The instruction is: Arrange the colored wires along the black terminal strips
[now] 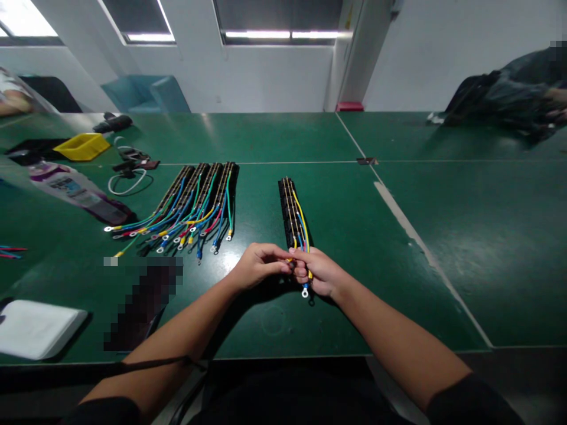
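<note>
A long black terminal strip [290, 212] with metallic bars lies lengthwise before me, colored wires running from it toward me. My right hand [321, 270] is closed around these wires at the strip's near end. A yellow wire [303, 215] and a blue one pass through the grip, and a ring terminal [305, 291] sticks out below it. My left hand [263, 264] meets the right one, thumb and fingers pinched on a yellow-sleeved wire end [290, 260]; the fingers partly hide it. To the left, several similar strips [225, 183] lie side by side, their ring-ended wires fanned toward me.
On the left of the green table [261, 206] are a bottle [75, 186] on its side, a yellow tray [82, 146], a coiled cable [128, 183], a white case [39, 327] and a pixelated dark object [144, 307]. Other people sit at the far left and right edges.
</note>
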`<state>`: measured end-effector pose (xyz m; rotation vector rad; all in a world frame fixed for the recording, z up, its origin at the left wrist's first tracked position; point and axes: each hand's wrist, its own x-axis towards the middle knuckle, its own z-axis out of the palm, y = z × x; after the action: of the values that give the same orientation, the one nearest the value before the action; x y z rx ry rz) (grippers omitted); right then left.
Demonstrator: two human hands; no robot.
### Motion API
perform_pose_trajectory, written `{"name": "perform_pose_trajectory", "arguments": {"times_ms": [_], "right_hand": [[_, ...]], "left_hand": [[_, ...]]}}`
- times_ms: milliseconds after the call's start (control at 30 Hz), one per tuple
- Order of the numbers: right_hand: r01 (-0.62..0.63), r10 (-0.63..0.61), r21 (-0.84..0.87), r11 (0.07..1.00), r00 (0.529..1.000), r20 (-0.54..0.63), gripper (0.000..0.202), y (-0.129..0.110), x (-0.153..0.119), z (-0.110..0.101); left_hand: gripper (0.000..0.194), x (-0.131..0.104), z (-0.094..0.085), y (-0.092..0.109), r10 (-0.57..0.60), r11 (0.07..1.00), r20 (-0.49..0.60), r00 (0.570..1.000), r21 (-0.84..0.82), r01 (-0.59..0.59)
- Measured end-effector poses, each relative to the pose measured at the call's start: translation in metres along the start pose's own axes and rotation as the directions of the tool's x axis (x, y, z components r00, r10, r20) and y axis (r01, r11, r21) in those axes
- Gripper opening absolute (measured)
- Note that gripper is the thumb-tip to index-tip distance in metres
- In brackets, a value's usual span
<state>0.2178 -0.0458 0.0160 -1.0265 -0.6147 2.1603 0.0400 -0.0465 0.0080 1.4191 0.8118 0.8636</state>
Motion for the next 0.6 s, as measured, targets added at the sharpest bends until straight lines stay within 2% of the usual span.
{"name": "perform_pose_trajectory", "arguments": {"times_ms": [200, 400, 500, 600], "right_hand": [[0.019, -0.02, -0.026, 0.999, 1.0, -0.009, 0.026, 0.002, 0.0, 0.001], [0.042, -0.044, -0.053, 0.998, 0.999, -0.027, 0.033, 0.005, 0.003, 0.002], [0.044, -0.047, -0.063, 0.997, 0.998, -0.039, 0.035, 0.005, 0.003, 0.004], [0.043, -0.047, -0.07, 0.997, 0.998, -0.046, 0.034, 0.004, 0.002, 0.005]], "left_hand": [[0.019, 0.002, 0.003, -0.005, 0.075, 0.996, -0.011, 0.997, 0.055, -0.074], [0.022, 0.006, 0.006, -0.011, 0.136, 0.979, 0.031, 0.99, 0.147, -0.139], [0.023, 0.005, 0.008, -0.008, 0.187, 0.944, 0.04, 0.982, 0.268, -0.191], [0.022, 0.002, 0.012, -0.005, 0.283, 0.849, 0.029, 0.959, 0.457, -0.265]]}}
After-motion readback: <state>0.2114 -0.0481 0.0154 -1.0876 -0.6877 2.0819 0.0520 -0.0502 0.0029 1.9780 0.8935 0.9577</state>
